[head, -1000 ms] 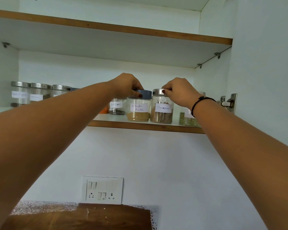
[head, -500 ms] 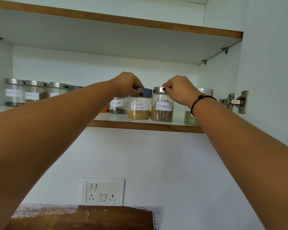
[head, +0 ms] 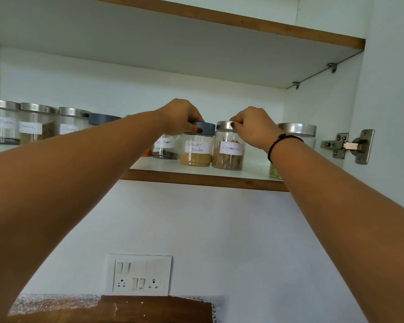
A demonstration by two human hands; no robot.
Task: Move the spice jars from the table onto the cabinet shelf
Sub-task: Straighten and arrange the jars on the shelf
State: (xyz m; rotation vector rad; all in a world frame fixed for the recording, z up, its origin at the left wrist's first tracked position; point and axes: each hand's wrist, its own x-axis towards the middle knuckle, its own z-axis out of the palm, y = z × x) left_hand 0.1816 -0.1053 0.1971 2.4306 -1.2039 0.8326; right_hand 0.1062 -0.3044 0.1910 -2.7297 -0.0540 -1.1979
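Note:
Two glass spice jars stand side by side on the cabinet shelf (head: 203,179). My left hand (head: 181,116) grips the blue lid of the coriander powder jar (head: 196,150) from above. My right hand (head: 252,127) pinches the steel lid of the cinnamon jar (head: 228,152). Both jars rest upright on the shelf board, almost touching each other. Behind them a black pepper jar (head: 165,148) is partly hidden by my left arm.
Several labelled steel-lidded jars (head: 30,127) line the shelf's left part. Another steel-lidded jar (head: 299,131) stands at the right behind my wrist. A door hinge (head: 348,145) sits on the right cabinet wall. Below are a switch panel (head: 139,275) and a wooden board (head: 131,310).
Both hands stay on the lids of the two jars. The view has tilted up and shifted a little; the jars seem pushed slightly back on the shelf.

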